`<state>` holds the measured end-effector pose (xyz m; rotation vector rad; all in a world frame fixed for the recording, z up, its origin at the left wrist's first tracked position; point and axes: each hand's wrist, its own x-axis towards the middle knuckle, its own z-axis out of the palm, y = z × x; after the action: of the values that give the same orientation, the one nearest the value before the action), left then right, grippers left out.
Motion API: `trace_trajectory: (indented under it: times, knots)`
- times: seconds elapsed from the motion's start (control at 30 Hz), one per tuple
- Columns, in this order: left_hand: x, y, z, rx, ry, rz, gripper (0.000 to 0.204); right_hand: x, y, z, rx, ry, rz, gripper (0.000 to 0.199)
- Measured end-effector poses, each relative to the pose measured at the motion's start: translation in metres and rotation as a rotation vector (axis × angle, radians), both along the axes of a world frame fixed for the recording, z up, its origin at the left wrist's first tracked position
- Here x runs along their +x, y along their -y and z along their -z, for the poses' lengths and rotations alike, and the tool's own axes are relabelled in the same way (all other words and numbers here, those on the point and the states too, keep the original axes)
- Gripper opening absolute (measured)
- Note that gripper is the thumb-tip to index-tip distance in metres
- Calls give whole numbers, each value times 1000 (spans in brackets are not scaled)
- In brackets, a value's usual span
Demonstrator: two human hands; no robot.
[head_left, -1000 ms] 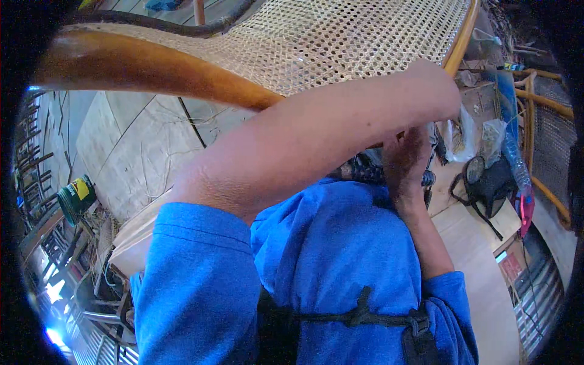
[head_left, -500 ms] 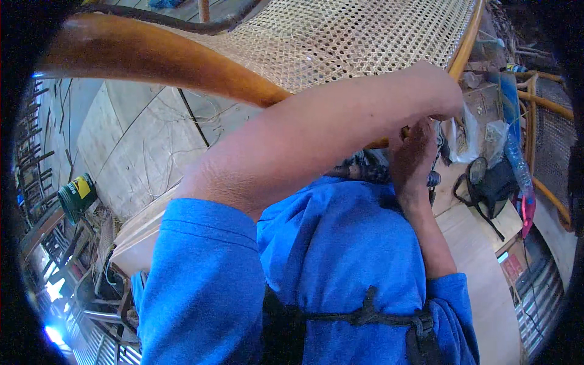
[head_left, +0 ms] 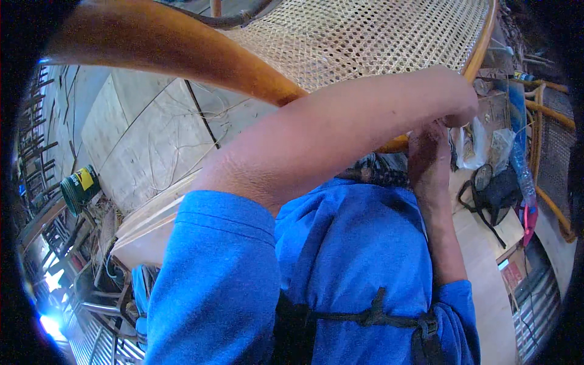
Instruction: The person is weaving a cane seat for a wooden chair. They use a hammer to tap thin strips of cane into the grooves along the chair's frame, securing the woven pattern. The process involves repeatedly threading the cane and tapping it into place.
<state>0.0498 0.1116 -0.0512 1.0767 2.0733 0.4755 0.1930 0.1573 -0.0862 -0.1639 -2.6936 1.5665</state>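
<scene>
Across the picture reaches my left arm, its hand point(head_left: 457, 100) bent down at the wrist by the right side of a woven cane panel point(head_left: 371, 45). Its fingers are mostly hidden behind the back of the hand. Just below and touching or nearly touching it, my right hand point(head_left: 431, 146) is raised with its fingers curled closed. What they grip is hidden. Beside the right hand a short piece of the brown wooden frame point(head_left: 395, 145) shows under my left forearm. A thick, varnished curved pole point(head_left: 207, 52) of the frame runs from the upper left to my forearm.
At left stand a green bucket point(head_left: 81, 190) with a yellow label and stacked frames. Thin loose strands lie on pale boards point(head_left: 152, 134). To the right are a black strapped bag point(head_left: 496, 191), clear plastic bags point(head_left: 471, 146) and another cane-panelled piece point(head_left: 553, 137).
The whole view has shifted a little, so the panel, frame and both arms sit farther right. My hands stay close together at the panel's right side.
</scene>
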Motion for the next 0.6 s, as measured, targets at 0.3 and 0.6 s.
trace_trajectory:
  times: [0.3,0.6]
  knots:
    - [-1,7,-8,1,32,-32,31,-2,-12,1,152,73,-106,21]
    - [-2,5,-6,20,9,1,31,-3,-4,-5,294,-91,-94,10]
